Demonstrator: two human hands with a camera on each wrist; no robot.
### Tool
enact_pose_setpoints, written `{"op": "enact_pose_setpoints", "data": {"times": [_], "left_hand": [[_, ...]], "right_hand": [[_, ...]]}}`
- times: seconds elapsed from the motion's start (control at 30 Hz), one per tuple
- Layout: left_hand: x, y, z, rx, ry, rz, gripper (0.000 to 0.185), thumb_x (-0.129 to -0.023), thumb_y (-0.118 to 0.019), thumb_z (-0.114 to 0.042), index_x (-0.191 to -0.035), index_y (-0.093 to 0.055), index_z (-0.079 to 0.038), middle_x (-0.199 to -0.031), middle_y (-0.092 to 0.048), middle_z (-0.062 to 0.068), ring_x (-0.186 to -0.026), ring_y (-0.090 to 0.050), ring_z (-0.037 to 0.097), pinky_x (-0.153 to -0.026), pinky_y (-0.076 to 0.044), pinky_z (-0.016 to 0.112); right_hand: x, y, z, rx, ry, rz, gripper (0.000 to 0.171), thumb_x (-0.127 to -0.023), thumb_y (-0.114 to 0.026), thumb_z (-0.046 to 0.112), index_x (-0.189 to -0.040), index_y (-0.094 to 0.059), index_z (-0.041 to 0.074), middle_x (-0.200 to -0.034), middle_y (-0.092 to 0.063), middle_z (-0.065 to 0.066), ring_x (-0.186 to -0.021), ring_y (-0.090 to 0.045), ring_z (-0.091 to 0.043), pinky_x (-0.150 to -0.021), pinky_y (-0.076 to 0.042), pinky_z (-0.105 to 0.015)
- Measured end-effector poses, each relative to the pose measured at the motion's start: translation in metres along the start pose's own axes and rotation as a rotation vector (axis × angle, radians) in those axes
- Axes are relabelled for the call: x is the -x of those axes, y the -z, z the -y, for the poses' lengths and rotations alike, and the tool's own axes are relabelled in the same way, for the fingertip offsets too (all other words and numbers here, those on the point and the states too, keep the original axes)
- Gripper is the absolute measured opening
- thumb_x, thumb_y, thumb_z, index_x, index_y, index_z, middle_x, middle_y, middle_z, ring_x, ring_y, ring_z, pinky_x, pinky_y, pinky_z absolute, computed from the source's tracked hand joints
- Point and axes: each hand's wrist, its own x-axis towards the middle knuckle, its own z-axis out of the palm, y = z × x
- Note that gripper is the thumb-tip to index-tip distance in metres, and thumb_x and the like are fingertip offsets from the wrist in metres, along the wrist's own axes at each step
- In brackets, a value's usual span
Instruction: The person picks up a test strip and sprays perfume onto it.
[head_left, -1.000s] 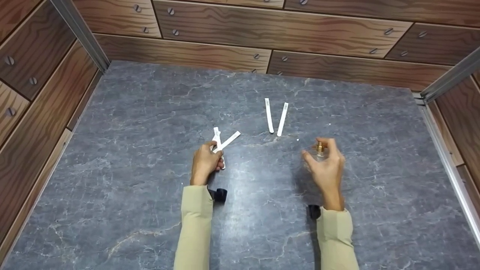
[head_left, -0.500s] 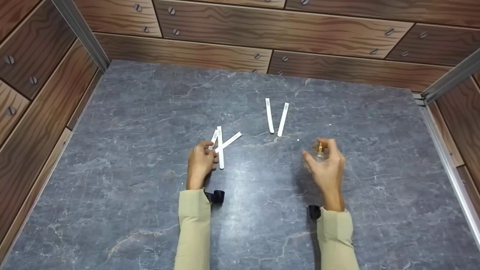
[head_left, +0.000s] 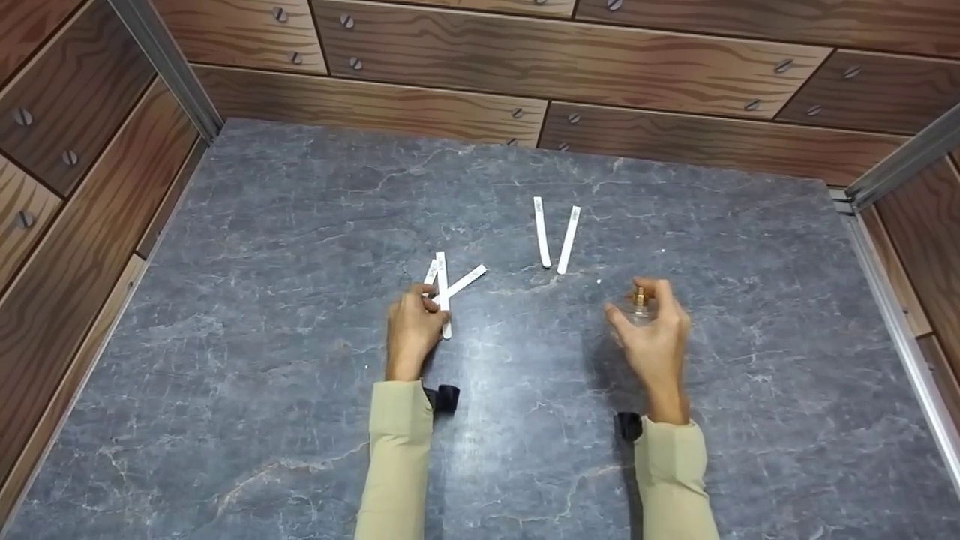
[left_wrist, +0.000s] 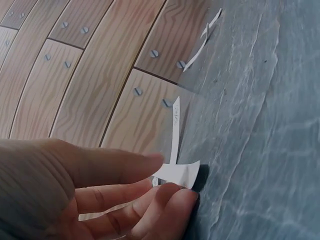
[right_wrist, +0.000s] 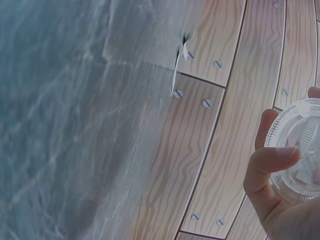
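matt white paper strips (head_left: 444,289), a clear glossy glass bottle (head_left: 637,307) with gold metal top, on smooth grey marbled surface (head_left: 300,225).

I see three white paper strips (head_left: 444,289) crossed left of the tabletop's centre, pinched at their near ends, small clear gold-capped bottle (head_left: 638,306) held upright right of centre

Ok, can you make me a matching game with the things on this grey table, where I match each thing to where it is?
Things:
1. small glass bottle
2. crossed paper strips
3. two strips in a V
4. black wrist strap

Places:
A. lying alone, further back on the table
B. at the left hand
C. in the right hand
D. beside a beige sleeve

Pairs: 1-C, 2-B, 3-A, 4-D
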Motion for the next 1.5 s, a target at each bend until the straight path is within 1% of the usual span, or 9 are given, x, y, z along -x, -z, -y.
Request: {"op": "enact_pose_setpoints", "data": {"times": [0.17,0.37,0.5,0.7,0.93,1.07,1.2,1.37,1.5], "left_hand": [[0.001,-0.003,-0.003,-0.055,0.015,0.002,0.047,-0.07,-0.08,0.004,-0.115,-0.07,0.001,-0.088,-0.07,0.009,-0.086,-0.066,0.033,-0.077,-0.054,0.046],[0.004,-0.006,-0.006,-0.126,-0.012,-0.032,0.043,-0.07,-0.077,0.007,-0.112,-0.072,0.001,-0.092,-0.071,0.01,-0.088,-0.068,0.034,-0.075,-0.055,0.047],[0.005,-0.009,-0.006,-0.12,-0.046,-0.055,0.041,-0.07,-0.074,0.012,-0.11,-0.073,0.001,-0.092,-0.072,0.013,-0.088,-0.068,0.035,-0.075,-0.056,0.047],[0.006,-0.013,-0.006,-0.097,-0.126,-0.083,0.042,-0.071,-0.064,0.019,-0.108,-0.074,0.0,-0.091,-0.071,0.014,-0.088,-0.068,0.036,-0.075,-0.056,0.05],[0.006,-0.014,-0.005,-0.087,-0.13,-0.047,0.036,-0.071,-0.059,0.016,-0.1,-0.075,-0.001,-0.08,-0.074,0.011,-0.08,-0.072,0.032,-0.07,-0.057,0.049],[0.005,-0.015,-0.005,-0.035,-0.128,0.003,0.025,-0.073,-0.062,0.011,-0.091,-0.074,-0.002,-0.078,-0.074,0.011,-0.077,-0.073,0.028,-0.072,-0.057,0.046],[0.004,-0.014,-0.007,0.07,-0.131,0.088,0.019,-0.076,-0.066,0.008,-0.093,-0.073,0.001,-0.079,-0.074,0.013,-0.074,-0.071,0.024,-0.07,-0.057,0.037],[0.001,-0.016,-0.012,0.289,-0.068,0.217,0.021,-0.08,-0.064,0.012,-0.1,-0.07,0.01,-0.078,-0.069,0.014,-0.06,-0.059,0.01,-0.056,-0.052,0.021],[0.001,-0.021,-0.016,0.432,-0.021,0.299,0.025,-0.083,-0.06,0.016,-0.108,-0.066,0.016,-0.078,-0.066,0.013,-0.056,-0.053,0.006,-0.051,-0.049,0.017]], "right_hand": [[-0.001,0.001,-0.001,-0.002,0.007,0.0,0.04,-0.071,-0.083,-0.011,-0.105,-0.062,-0.011,-0.086,-0.067,-0.025,-0.078,-0.06,-0.03,-0.074,-0.045,-0.018],[-0.001,0.001,0.001,-0.012,0.011,-0.008,0.04,-0.071,-0.084,-0.01,-0.105,-0.063,-0.01,-0.086,-0.068,-0.025,-0.078,-0.061,-0.033,-0.074,-0.045,-0.018],[-0.001,0.002,0.001,-0.015,0.011,-0.01,0.039,-0.071,-0.084,-0.011,-0.104,-0.063,-0.011,-0.086,-0.067,-0.024,-0.077,-0.06,-0.031,-0.073,-0.045,-0.018],[-0.001,0.002,0.001,-0.007,-0.009,-0.009,0.039,-0.071,-0.083,-0.011,-0.105,-0.063,-0.01,-0.086,-0.068,-0.023,-0.077,-0.059,-0.021,-0.072,-0.046,-0.016],[-0.001,0.0,0.001,0.011,-0.014,0.004,0.038,-0.072,-0.083,-0.01,-0.105,-0.063,-0.01,-0.087,-0.068,-0.025,-0.077,-0.061,-0.032,-0.072,-0.045,-0.018],[0.001,0.0,0.0,0.019,-0.007,0.006,0.038,-0.071,-0.083,-0.01,-0.104,-0.063,-0.009,-0.087,-0.068,-0.024,-0.077,-0.061,-0.03,-0.073,-0.045,-0.019],[0.001,0.0,-0.001,0.024,0.009,0.003,0.038,-0.071,-0.083,-0.009,-0.104,-0.063,-0.009,-0.085,-0.068,-0.023,-0.078,-0.061,-0.029,-0.075,-0.044,-0.022],[0.001,0.001,0.0,0.01,0.017,0.0,0.039,-0.071,-0.084,-0.009,-0.104,-0.063,-0.01,-0.085,-0.068,-0.025,-0.078,-0.061,-0.031,-0.075,-0.044,-0.02],[0.0,0.001,-0.001,-0.003,0.02,-0.004,0.039,-0.071,-0.083,-0.01,-0.104,-0.062,-0.011,-0.086,-0.067,-0.026,-0.078,-0.061,-0.037,-0.074,-0.044,-0.018]]}}
